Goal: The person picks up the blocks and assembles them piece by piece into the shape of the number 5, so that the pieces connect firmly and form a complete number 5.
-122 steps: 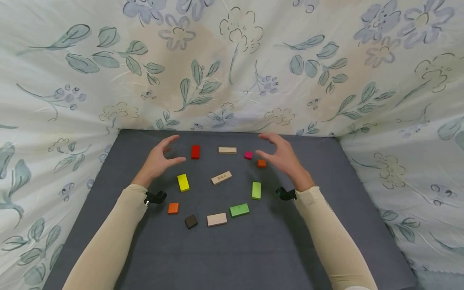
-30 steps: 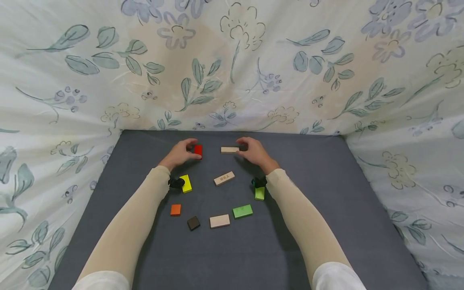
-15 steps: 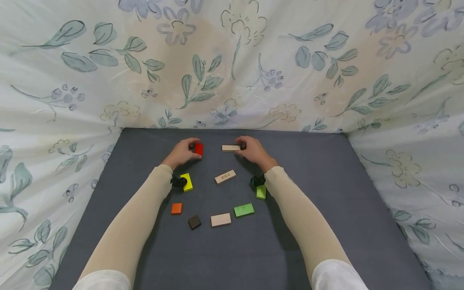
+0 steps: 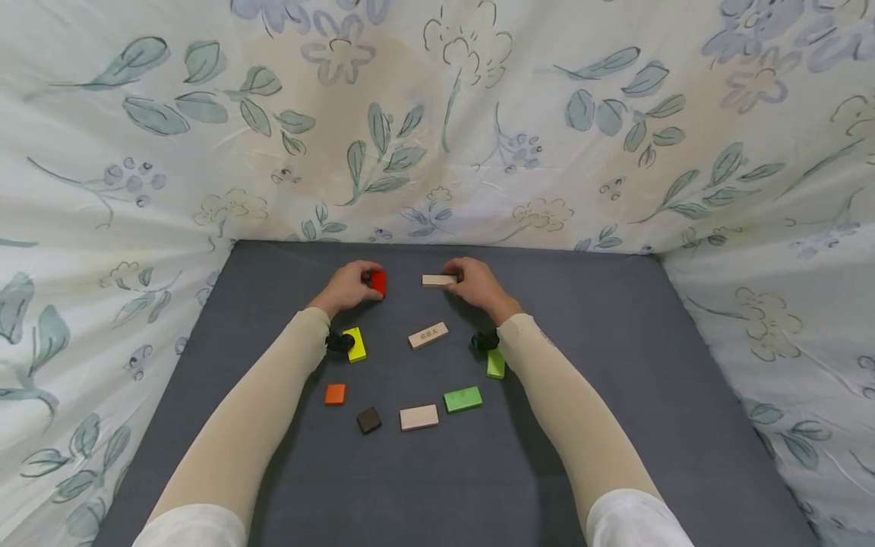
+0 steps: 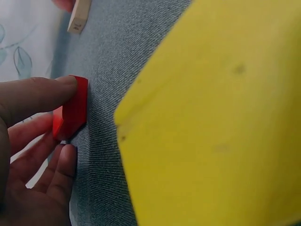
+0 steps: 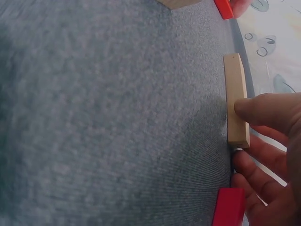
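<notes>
My left hand (image 4: 347, 290) pinches a red block (image 4: 379, 284) near the back of the table. In the left wrist view its thumb presses one face of the red block (image 5: 76, 106), with fingers on the far side. To the right, my right hand (image 4: 478, 290) grips the right part of a plain wooden block (image 4: 434, 280). The right wrist view has the thumb on the near face of this wooden block (image 6: 234, 80) and fingers behind it. A magenta block (image 6: 229, 207) lies close by the lower fingers there; the hand hides it in the head view.
Around the dark grey tabletop (image 4: 437, 486) lie a yellow block (image 4: 356, 345), a printed wooden block (image 4: 428, 336), an orange block (image 4: 335, 394), a dark brown block (image 4: 369, 420), a pale block (image 4: 419, 417), and two green blocks (image 4: 462, 399). A floral curtain (image 4: 437, 152) borders the table.
Both hands came inward from wide, raised positions with spread fingers to the red and plain wooden blocks, and their fingers closed on them. Over the last second they have barely moved.
</notes>
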A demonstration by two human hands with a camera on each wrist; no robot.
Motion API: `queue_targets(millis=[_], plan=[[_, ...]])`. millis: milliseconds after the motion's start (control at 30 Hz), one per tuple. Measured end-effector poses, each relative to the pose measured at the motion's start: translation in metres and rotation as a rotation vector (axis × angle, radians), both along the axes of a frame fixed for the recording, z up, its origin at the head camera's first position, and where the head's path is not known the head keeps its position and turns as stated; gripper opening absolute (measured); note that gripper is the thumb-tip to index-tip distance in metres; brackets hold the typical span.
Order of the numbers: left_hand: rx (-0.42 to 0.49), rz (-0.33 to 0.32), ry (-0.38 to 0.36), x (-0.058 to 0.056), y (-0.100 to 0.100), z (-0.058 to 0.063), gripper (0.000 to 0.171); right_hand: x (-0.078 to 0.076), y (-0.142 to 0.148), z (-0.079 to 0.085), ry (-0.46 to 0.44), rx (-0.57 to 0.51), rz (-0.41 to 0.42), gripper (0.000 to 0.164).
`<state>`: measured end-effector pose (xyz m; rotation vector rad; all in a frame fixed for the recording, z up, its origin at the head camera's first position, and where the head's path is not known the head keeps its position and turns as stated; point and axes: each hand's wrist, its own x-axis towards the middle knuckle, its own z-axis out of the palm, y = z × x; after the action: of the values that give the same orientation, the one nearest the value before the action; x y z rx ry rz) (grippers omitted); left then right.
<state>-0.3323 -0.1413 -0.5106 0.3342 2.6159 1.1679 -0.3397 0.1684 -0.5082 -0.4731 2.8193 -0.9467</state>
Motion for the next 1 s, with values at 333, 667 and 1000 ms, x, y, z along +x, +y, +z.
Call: queue_targets(millis=[333, 667, 1000], plan=[[-0.023, -0.007, -0.007, 0.001, 0.002, -0.004, 0.060, 0.001, -0.002, -0.008, 0.015, 0.014, 0.004, 0.031], [-0.020, -0.050, -0.004, -0.003, 0.000, -0.005, 0.060, 0.002, 0.001, -0.011, 0.042, 0.015, 0.026, 0.029], [-0.024, -0.094, -0.002, -0.014, 0.013, 0.009, 0.061, -0.006, -0.003, -0.001, 0.073, 0.004, 0.008, 0.028]])
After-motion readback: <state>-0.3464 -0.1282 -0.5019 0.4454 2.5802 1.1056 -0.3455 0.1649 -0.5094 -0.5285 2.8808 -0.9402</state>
